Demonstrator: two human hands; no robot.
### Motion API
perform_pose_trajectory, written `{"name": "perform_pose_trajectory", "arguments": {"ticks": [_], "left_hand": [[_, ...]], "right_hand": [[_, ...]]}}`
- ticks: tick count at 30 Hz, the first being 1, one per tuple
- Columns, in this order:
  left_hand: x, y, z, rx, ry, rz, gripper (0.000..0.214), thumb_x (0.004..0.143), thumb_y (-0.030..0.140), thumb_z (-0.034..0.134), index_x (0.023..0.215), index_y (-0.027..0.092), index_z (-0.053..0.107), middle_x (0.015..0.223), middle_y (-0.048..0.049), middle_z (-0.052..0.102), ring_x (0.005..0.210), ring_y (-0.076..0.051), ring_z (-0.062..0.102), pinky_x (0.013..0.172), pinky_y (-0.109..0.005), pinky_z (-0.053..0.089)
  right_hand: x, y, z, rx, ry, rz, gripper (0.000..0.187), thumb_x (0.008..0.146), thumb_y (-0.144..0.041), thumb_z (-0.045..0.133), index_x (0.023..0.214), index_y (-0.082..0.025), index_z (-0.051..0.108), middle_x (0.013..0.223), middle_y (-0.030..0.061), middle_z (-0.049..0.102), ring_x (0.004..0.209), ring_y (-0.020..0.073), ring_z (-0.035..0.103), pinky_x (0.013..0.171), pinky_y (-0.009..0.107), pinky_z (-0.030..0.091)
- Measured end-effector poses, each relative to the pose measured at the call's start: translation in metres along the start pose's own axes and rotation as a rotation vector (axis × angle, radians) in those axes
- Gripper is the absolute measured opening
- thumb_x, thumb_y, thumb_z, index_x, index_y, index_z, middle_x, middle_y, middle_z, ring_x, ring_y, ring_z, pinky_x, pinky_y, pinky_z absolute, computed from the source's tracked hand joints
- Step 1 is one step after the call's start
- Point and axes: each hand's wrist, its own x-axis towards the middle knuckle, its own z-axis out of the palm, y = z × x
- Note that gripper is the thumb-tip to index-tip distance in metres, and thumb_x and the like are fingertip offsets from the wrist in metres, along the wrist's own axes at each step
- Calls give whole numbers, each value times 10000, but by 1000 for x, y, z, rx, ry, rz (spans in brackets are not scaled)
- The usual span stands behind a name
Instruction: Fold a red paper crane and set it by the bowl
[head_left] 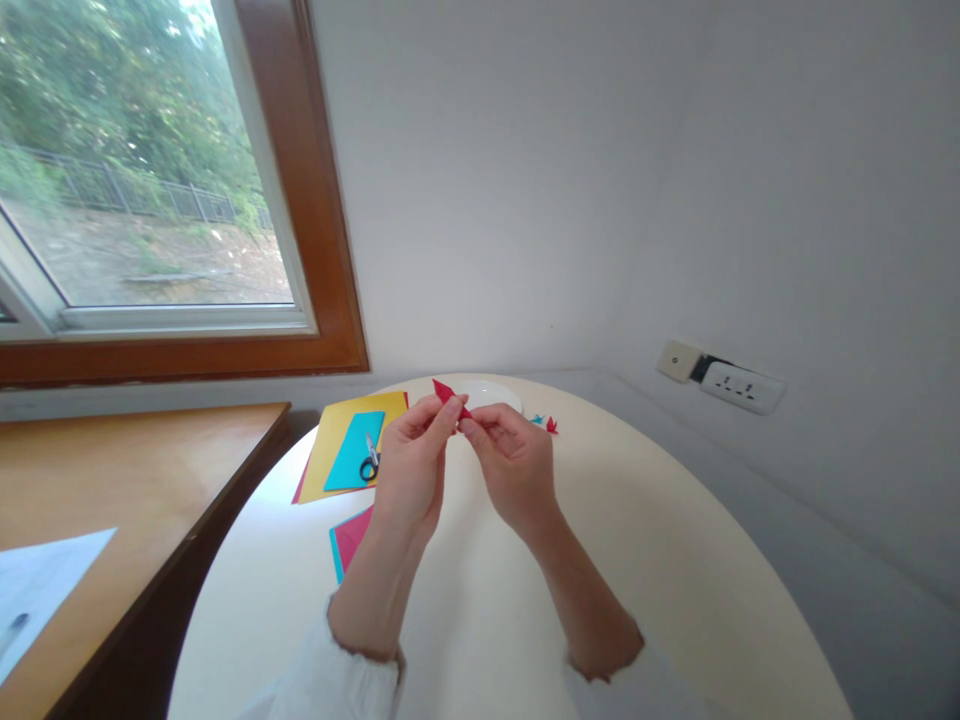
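- Pale walls meet in a corner behind a round cream table [637, 560], with a wood-framed window [150, 160] to the left and a wall socket [742, 386] to the right.
- Raised above the table, roughly mid-view, is a small piece of folded red paper [445, 391], its pointed end sticking out up and to the left past the fingers.
- Pinched on it are the thumb and fingers of the left hand [411, 450]; the right hand [517, 462] has its thumb and forefinger together on the lower end, close beside the left thumb.
- Judging by this two-handed pinch, the step in hand is fine shaping or creasing of the paper.
- Any next fold seems to call for one steady pinch while the other fingertips work the small end without tearing it.
- Scissors [373, 454] lie on blue paper [346, 456] over a yellow sheet [327, 440], left of the hands.
- Beyond the hands sit a white plate [507, 392] and, near it, small red [552, 426] and blue folded pieces [538, 420].
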Motion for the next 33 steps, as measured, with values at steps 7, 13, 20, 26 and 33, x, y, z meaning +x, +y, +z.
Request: {"name": "perform_pose_trajectory", "arguments": {"ticks": [7,13,20,26,33], "left_hand": [[0,7,-3,51,30,-38,232,537,337,815,680,173,736,671,-2,640,640,-81,472,605,-211,385],[0,12,-5,80,-11,-39,216,552,318,809,678,164,728,527,35,547,522,-53,413,525,-192,370],[-3,15,-2,84,-57,-93,229,550,323,809,680,164,708,565,-6,656,525,-87,554,570,-223,456],[-1,11,-3,123,-56,3,200,583,308,797,693,161,715,637,-24,703,612,-118,626,644,-245,503],[1,5,-8,198,-82,87,112,648,261,754,699,167,723,652,-13,692,616,-100,599,634,-220,495]], "right_hand": [[3,-1,-4,3,61,-11,59,765,-243,622,734,-201,650,705,-2,669,680,141,624,664,270,508],[4,-1,-8,-32,57,-74,72,780,-250,611,748,-206,658,731,4,669,711,147,627,688,279,513],[5,1,-9,-88,31,-135,72,805,-233,594,782,-218,661,762,20,659,740,157,615,689,304,515],[7,-4,-11,-188,128,-220,159,797,-191,585,925,-229,670,915,53,663,859,170,597,673,301,505],[6,-13,-14,-205,103,-272,134,808,-213,589,898,-234,687,829,34,670,780,158,597,662,306,489]]}}
